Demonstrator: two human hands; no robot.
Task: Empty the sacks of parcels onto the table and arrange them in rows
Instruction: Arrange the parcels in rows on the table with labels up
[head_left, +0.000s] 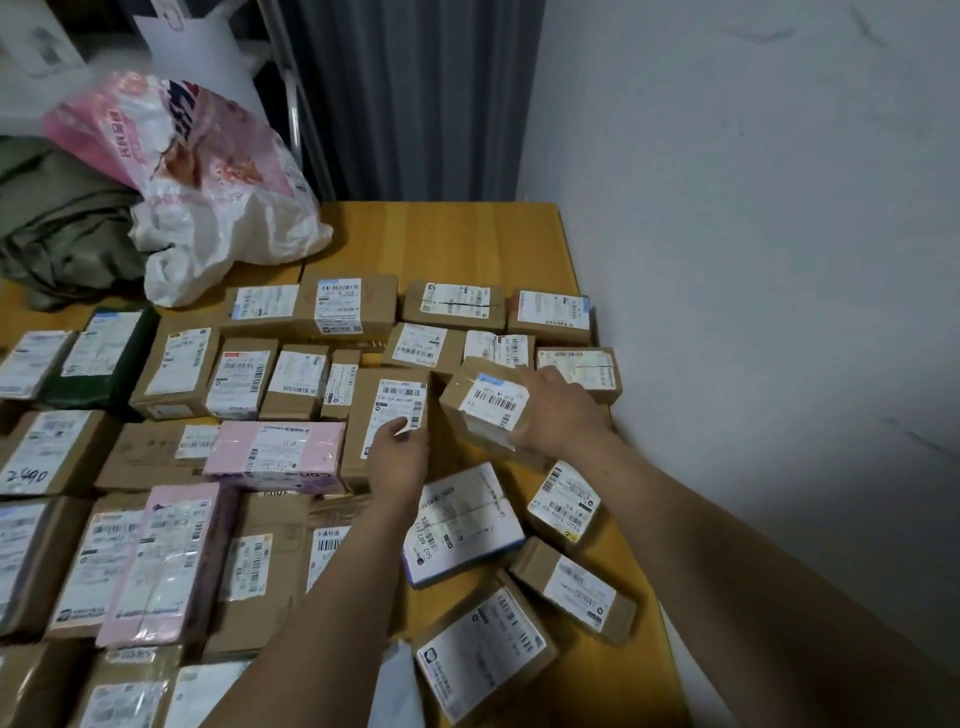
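A yellow-brown wooden table fills the middle of the frame, pushed against a white wall on the right, with a dark grey pleated curtain behind it at the top. In the upper left a crumpled pink and white plastic sack lies on the table, leaning against a slumped olive-green fabric sack. Brown cardboard parcels with white shipping labels cover the left and centre in rough rows, among them a dark green parcel at the left edge and a pink rectangular parcel just left of centre. At the centre, the left hand grips the near end of an upright-lying tall brown cardboard box, its thumb pressed on the white label. Just right of it, the right hand holds a small brown cardboard box with a barcode label, fingers wrapped round its right side, the box tilted and close to the back rows. In the lower right several parcels lie at loose angles, including a flat white parcel with a blue edge beside the left forearm.
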